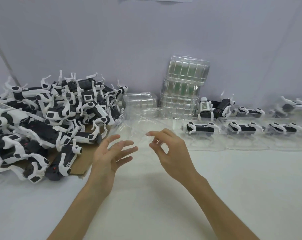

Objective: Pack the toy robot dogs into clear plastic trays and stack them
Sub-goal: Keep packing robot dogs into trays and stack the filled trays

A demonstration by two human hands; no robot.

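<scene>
White table [216,196], plain lavender wall [146,40] behind it, pretty basic packing station. Nearest the camera are two bare forearms reaching in. The left hand [108,158] is wide open, fingers spread and a bit bent, right at the near-left edge of a clear tray [138,125]. Can't tell if it's actually touching, since the plastic is blurry and see-through. The right hand [171,153] has its fingers curled, thumb and forefinger pinching the tray's near-right edge. The tray sits tilted between and just beyond both hands, and it looks empty.

Off to the left there's a big heap of toy robot dogs [51,118] — black and white, legs sticking out everywhere — piled on a sheet of cardboard [81,163]. To the right, a row of packed trays [207,141] runs along the table, each with one dog lying on its side in it.

Further back, in the middle against the wall, stands a tall stack of empty trays [185,87] leaning a little, with a short stack [140,101] just left of it. A few loose dogs [214,106] sit behind the packed row on the right.
</scene>
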